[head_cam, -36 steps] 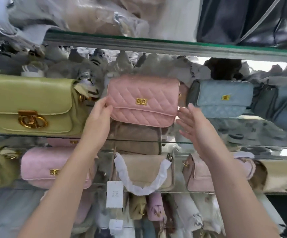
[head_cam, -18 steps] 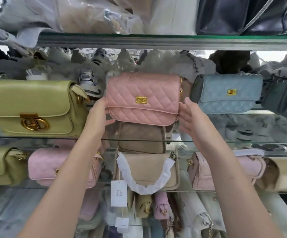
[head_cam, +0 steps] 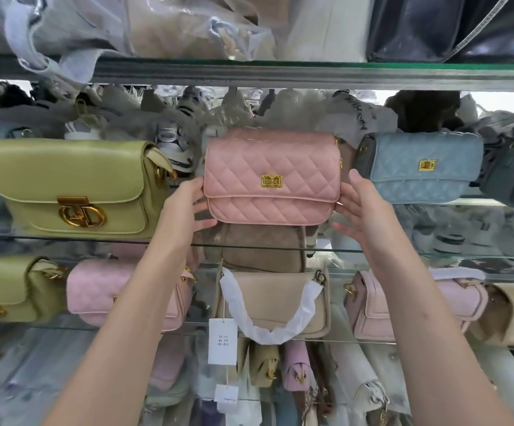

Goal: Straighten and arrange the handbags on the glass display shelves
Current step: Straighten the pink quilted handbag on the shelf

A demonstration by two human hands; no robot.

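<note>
A pink quilted handbag [head_cam: 268,176] with a gold clasp stands upright in the middle of the glass shelf [head_cam: 403,252], on top of a brown bag [head_cam: 262,250]. My left hand [head_cam: 185,210] presses its left side and my right hand [head_cam: 360,207] presses its right side, so both hold it between them. A yellow-green handbag [head_cam: 65,186] stands to its left and a light blue quilted handbag [head_cam: 418,167] to its right.
On the lower glass shelf [head_cam: 326,341] stand a pink bag [head_cam: 102,290], a beige bag [head_cam: 274,299] with a paper-wrapped handle and hanging tags, and another pink bag [head_cam: 403,305]. The upper shelf [head_cam: 280,72] holds wrapped bags and a black bag [head_cam: 434,26].
My right hand has closed in onto the pink bag's right side. The bag now sits straighter between both hands, and the view has shifted slightly.
</note>
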